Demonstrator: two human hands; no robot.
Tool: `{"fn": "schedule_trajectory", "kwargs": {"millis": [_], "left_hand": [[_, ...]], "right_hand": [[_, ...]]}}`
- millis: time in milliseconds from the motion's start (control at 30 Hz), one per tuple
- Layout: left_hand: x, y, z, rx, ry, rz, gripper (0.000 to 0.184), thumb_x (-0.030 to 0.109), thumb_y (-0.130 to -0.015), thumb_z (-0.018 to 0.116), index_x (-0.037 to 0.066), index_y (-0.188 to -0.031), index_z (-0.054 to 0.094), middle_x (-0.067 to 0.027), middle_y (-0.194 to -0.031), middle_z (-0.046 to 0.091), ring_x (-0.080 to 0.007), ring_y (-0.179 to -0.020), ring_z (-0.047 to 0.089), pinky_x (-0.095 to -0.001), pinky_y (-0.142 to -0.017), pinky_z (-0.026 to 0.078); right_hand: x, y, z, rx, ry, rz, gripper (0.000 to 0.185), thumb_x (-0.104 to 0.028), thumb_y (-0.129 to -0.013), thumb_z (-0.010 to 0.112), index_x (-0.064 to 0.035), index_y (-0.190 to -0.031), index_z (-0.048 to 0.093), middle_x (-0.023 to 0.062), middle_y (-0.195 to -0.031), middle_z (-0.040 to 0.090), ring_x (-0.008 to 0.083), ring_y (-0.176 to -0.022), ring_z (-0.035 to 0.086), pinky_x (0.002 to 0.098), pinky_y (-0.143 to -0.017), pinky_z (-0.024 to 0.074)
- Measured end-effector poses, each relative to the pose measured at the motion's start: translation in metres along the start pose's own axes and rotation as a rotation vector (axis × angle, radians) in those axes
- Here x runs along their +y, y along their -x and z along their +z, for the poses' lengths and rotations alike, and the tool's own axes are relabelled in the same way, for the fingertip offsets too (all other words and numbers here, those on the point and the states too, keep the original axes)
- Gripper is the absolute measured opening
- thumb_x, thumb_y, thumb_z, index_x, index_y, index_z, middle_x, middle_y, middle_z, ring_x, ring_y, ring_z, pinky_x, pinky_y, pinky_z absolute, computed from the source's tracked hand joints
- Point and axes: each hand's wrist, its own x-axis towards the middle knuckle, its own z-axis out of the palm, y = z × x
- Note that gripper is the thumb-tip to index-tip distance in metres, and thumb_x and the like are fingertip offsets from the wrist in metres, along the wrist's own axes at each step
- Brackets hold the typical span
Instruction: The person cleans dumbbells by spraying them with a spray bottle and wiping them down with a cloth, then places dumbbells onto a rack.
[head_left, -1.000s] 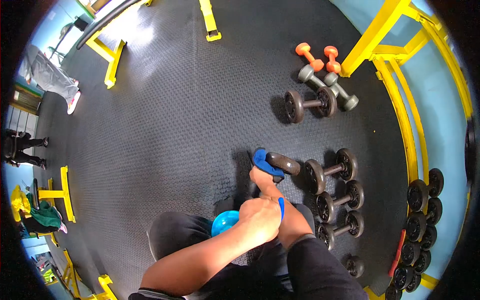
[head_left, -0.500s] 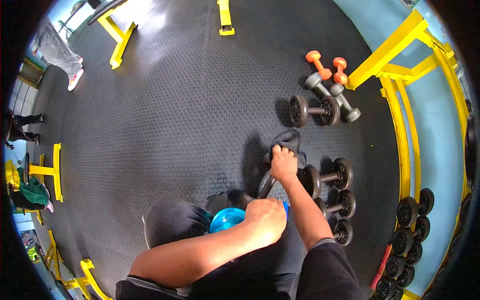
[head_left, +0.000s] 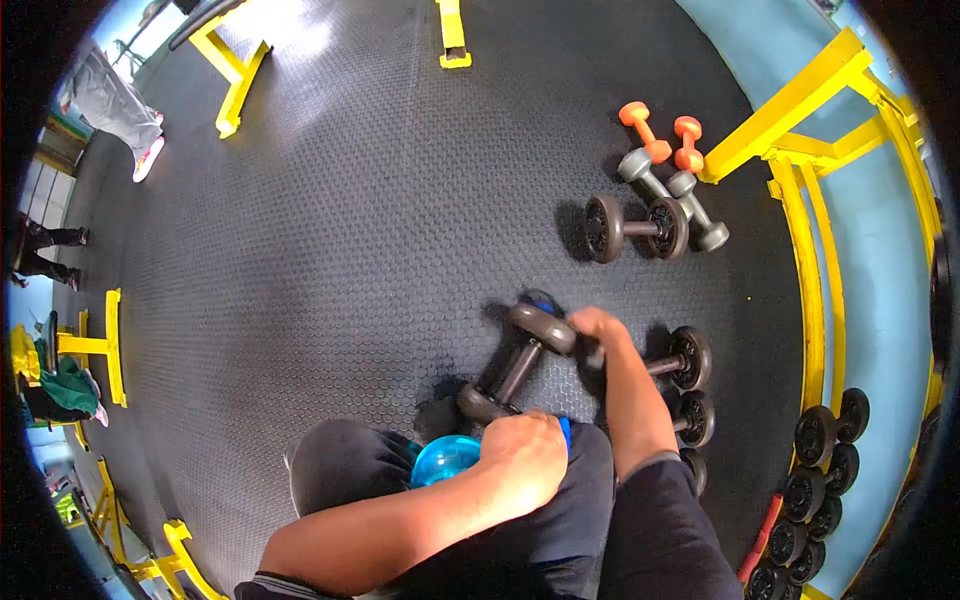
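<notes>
My left hand [head_left: 525,455] is closed around a blue part of a translucent turquoise bottle [head_left: 446,461], held over my lap. Much of the bottle is hidden behind my hand and forearm. In front of my knees a dark dumbbell [head_left: 517,374] lies at a slant on the floor. My right hand [head_left: 597,326], blurred by motion, is beside its far end with curled fingers. A dark cloth [head_left: 596,357] shows in part under that hand. Beyond the dumbbell's far weight is a small dark thing with a bright blue patch [head_left: 540,299], partly hidden.
Several dark dumbbells [head_left: 690,358] lie to my right. Another dumbbell [head_left: 637,229], grey ones [head_left: 700,212] and orange ones [head_left: 688,143] lie farther ahead. A yellow frame [head_left: 810,260] and racked dumbbells [head_left: 815,435] line the right wall. Other people's legs [head_left: 115,105] show at the left.
My right hand has moved right and slightly nearer, off the dumbbell's far end, which the cloth covered before. The dumbbell now shows almost whole. My left hand has barely moved.
</notes>
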Motion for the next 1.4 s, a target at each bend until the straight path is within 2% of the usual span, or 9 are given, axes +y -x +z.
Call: {"fn": "schedule_trajectory", "kwargs": {"millis": [33, 67, 267, 400, 500, 833, 933, 1033, 1400], "left_hand": [[-0.002, -0.001, -0.003, 0.007, 0.000, 0.005, 0.032, 0.012, -0.068, 0.065, -0.005, -0.094, 0.059, -0.0175, -0.088, 0.063, -0.0272, -0.073, 0.067, -0.0372, -0.059, 0.055], [-0.003, -0.003, -0.007, 0.016, 0.010, 0.004, 0.032, 0.012, -0.068, 0.065, -0.005, -0.094, 0.059, -0.0175, -0.088, 0.063, -0.0272, -0.073, 0.067, -0.0372, -0.059, 0.055], [0.000, -0.011, -0.009, -0.033, -0.013, 0.125, 0.036, 0.016, -0.067, 0.069, -0.005, -0.095, 0.058, -0.0158, -0.086, 0.063, -0.0268, -0.073, 0.067, -0.0372, -0.059, 0.055], [-0.004, -0.011, -0.016, -0.093, -0.034, 0.085, 0.038, 0.017, -0.067, 0.071, -0.005, -0.095, 0.058, -0.0154, -0.086, 0.063, -0.0267, -0.075, 0.067, -0.0365, -0.059, 0.055], [-0.009, -0.008, -0.018, -0.110, -0.015, 0.051, 0.037, 0.018, -0.068, 0.071, -0.004, -0.095, 0.058, -0.0156, -0.087, 0.063, -0.0272, -0.074, 0.068, -0.0372, -0.058, 0.055], [-0.008, -0.010, -0.021, -0.014, 0.057, 0.089, 0.034, 0.018, -0.067, 0.069, -0.004, -0.092, 0.059, -0.0151, -0.083, 0.062, -0.0259, -0.068, 0.066, -0.0367, -0.055, 0.054], [-0.006, -0.012, -0.019, -0.027, 0.012, 0.105, 0.036, 0.017, -0.065, 0.070, -0.004, -0.092, 0.059, -0.0154, -0.083, 0.063, -0.0261, -0.068, 0.066, -0.0365, -0.055, 0.054], [0.002, -0.014, -0.036, -0.235, -0.014, 0.007, 0.033, 0.014, -0.074, 0.066, -0.003, -0.102, 0.060, -0.0175, -0.098, 0.065, -0.0277, -0.089, 0.067, -0.0349, -0.074, 0.055], [0.002, -0.001, -0.016, -0.021, 0.080, 0.028, 0.035, 0.014, -0.068, 0.066, -0.005, -0.096, 0.058, -0.0169, -0.088, 0.063, -0.0265, -0.075, 0.067, -0.0360, -0.058, 0.055]], "right_hand": [[0.094, -0.103, 0.046, 0.029, 0.110, -0.160, 0.045, -0.038, -0.086, 0.046, -0.0033, -0.109, 0.064, 0.0154, -0.104, 0.067, 0.0269, -0.089, 0.067, 0.0449, -0.073, 0.0529], [0.034, -0.006, 0.021, 0.005, -0.250, 0.097, 0.044, -0.035, -0.087, 0.044, -0.0015, -0.108, 0.063, 0.0236, -0.104, 0.065, 0.0343, -0.088, 0.066, 0.0437, -0.075, 0.0523], [-0.026, 0.052, 0.012, 0.500, -0.279, -0.385, 0.037, -0.031, -0.080, 0.049, 0.0014, -0.090, 0.064, 0.0279, -0.096, 0.063, 0.0398, -0.091, 0.062, 0.0440, -0.076, 0.0480], [-0.047, -0.067, 0.019, -0.065, -0.043, -0.627, 0.047, -0.040, -0.076, 0.057, 0.0026, -0.093, 0.067, 0.0215, -0.093, 0.068, 0.0315, -0.086, 0.065, 0.0400, -0.075, 0.0495], [-0.040, -0.058, 0.005, -0.504, -0.649, -0.074, 0.032, -0.038, -0.078, 0.060, -0.0110, -0.091, 0.072, 0.0049, -0.092, 0.069, 0.0197, -0.076, 0.064, 0.0368, -0.067, 0.0494], [-0.035, 0.038, 0.006, 0.311, -0.175, -0.197, 0.048, -0.043, -0.075, 0.058, 0.0001, -0.092, 0.069, 0.0262, -0.088, 0.065, 0.0358, -0.092, 0.065, 0.0413, -0.081, 0.0483], [-0.050, 0.011, 0.003, 0.098, -0.366, -0.446, 0.037, -0.034, -0.072, 0.067, 0.0003, -0.086, 0.069, 0.0125, -0.078, 0.068, 0.0189, -0.073, 0.062, 0.0351, -0.066, 0.0484], [-0.035, -0.050, 0.005, -0.175, -0.792, -0.122, 0.033, -0.032, -0.076, 0.066, -0.0031, -0.091, 0.070, 0.0063, -0.089, 0.068, 0.0173, -0.074, 0.062, 0.0356, -0.063, 0.0501], [0.011, 0.022, 0.026, 0.228, -0.421, -0.178, 0.045, -0.039, -0.073, 0.063, 0.0001, -0.094, 0.069, 0.0187, -0.084, 0.069, 0.0274, -0.082, 0.066, 0.0385, -0.077, 0.0483]]}}
